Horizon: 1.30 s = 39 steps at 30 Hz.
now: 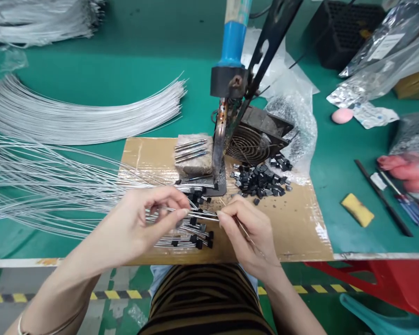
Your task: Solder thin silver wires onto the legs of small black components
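Note:
My left hand (143, 225) pinches thin silvery-white wires (203, 215) between thumb and fingers, just left of the middle. At their other end my right hand (249, 235) is closed, fingertips on the wires; anything small inside them is hidden. A separate thin metallic strand (246, 231) runs through the right hand across the palm. Under and around the left hand lie wires tipped with small black connectors (193, 241). Above the hands, an upright soldering iron (219, 139) with a blue handle is fixed in a stand. Loose black connectors (260, 181) are heaped beyond the right hand.
A cardboard sheet (293, 228) covers the bench front. Metal tips lie on a pale block (193, 165). A small fan (249, 144) stands behind the iron. Wire bundles (91, 121) spread at left. A yellow sponge (357, 210) and black stick (382, 197) lie at right.

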Available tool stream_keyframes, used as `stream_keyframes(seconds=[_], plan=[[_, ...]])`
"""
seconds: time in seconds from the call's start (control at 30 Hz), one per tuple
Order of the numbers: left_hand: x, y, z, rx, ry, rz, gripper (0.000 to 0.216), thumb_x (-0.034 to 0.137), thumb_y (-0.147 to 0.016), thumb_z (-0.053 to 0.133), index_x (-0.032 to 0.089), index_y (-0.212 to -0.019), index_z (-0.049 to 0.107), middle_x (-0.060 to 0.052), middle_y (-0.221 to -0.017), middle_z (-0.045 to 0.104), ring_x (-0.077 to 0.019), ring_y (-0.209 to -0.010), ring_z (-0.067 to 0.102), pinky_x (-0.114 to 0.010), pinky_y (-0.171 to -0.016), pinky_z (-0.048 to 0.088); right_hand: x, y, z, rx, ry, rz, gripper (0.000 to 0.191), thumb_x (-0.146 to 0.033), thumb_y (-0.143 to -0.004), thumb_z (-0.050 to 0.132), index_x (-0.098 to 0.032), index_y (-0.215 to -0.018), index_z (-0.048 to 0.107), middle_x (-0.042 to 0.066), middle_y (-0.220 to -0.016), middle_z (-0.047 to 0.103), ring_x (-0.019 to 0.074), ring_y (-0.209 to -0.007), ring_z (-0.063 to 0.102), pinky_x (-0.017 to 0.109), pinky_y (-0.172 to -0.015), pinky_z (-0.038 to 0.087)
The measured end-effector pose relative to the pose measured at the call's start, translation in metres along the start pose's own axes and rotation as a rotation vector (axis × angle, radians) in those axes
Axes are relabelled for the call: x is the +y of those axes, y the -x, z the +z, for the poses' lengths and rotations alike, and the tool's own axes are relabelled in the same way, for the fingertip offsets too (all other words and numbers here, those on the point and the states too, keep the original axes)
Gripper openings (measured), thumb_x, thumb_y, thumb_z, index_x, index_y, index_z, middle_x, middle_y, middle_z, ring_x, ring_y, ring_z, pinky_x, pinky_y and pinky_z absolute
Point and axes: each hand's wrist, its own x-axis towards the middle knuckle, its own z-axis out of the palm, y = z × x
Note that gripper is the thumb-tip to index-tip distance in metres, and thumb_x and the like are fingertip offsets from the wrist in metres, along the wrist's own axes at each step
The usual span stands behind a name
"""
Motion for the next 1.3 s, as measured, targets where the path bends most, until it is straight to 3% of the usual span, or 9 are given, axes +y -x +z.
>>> stream_keyframes(seconds=[0.1,0.27,0.37,0.47,0.6,0.83,1.3], plan=[[0.011,0.002,0.019,-0.008,-0.017,0.049,0.013,0.037,-0.099,0.066,0.028,-0.104,0.074,0.000,-0.087,0.074,-0.0158,-0.070,0.062,-0.027,-0.061,0.045,-0.001,-0.001,0.002,-0.011,0.024,-0.033,0.019,-0.013,-0.103,0.056,-0.021,-0.086,0.059,-0.001,-0.080,0.053,0.0151,-0.075,0.052,0.030,-0.069,0.042],[0.017,-0.006,0.038,-0.038,0.198,-0.056,0.024,0.038,-0.100,0.062,0.022,-0.083,0.068,0.001,-0.068,0.061,-0.0134,-0.060,0.049,-0.026,-0.052,0.035,0.003,0.003,0.008,0.062,0.009,-0.036,0.018,-0.015,-0.103,0.058,-0.022,-0.087,0.061,-0.001,-0.079,0.054,0.0153,-0.074,0.053,0.030,-0.068,0.044],[0.016,-0.013,0.038,-0.020,0.372,-0.096,0.023,0.034,-0.095,0.067,0.020,-0.077,0.066,0.002,-0.065,0.057,-0.0112,-0.057,0.047,-0.022,-0.051,0.034,0.006,0.005,0.008,0.226,-0.071,0.096,0.025,-0.021,-0.105,0.058,-0.022,-0.081,0.060,-0.002,-0.075,0.054,0.0140,-0.068,0.051,0.029,-0.064,0.042],[0.014,-0.017,0.035,0.042,0.407,-0.110,0.019,0.032,-0.090,0.071,0.019,-0.077,0.069,0.002,-0.063,0.058,-0.0095,-0.054,0.046,-0.020,-0.049,0.033,0.007,0.004,0.005,0.393,-0.335,0.283,0.033,-0.037,-0.109,0.054,-0.021,-0.082,0.065,-0.003,-0.072,0.051,0.0123,-0.059,0.048,0.027,-0.055,0.040],[0.011,-0.017,0.035,0.069,0.388,-0.114,0.016,0.030,-0.087,0.074,0.019,-0.076,0.071,0.000,-0.064,0.062,-0.0105,-0.054,0.049,-0.021,-0.048,0.036,0.006,0.003,0.004,0.311,-0.658,0.395,0.061,-0.058,-0.110,0.034,-0.019,-0.098,0.080,0.004,-0.081,0.064,0.0159,-0.062,0.060,0.029,-0.052,0.052],[0.010,-0.015,0.039,0.091,0.331,-0.100,0.019,0.036,-0.091,0.072,0.021,-0.078,0.071,-0.001,-0.065,0.063,-0.0127,-0.055,0.051,-0.023,-0.047,0.034,-0.001,0.002,0.020,0.230,-0.670,0.460,0.019,-0.037,-0.097,0.074,-0.024,-0.100,0.086,0.004,-0.083,0.075,0.0126,-0.060,0.064,0.025,-0.053,0.059],[0.009,-0.005,0.046,0.136,0.231,-0.066,0.021,0.038,-0.099,0.066,0.023,-0.085,0.071,-0.001,-0.068,0.066,-0.0155,-0.059,0.053,-0.027,-0.050,0.036,0.003,0.004,0.023,0.192,-0.872,0.562,0.010,-0.032,-0.090,0.084,-0.024,-0.095,0.086,0.000,-0.073,0.074,0.0083,-0.051,0.059,0.018,-0.044,0.051]])
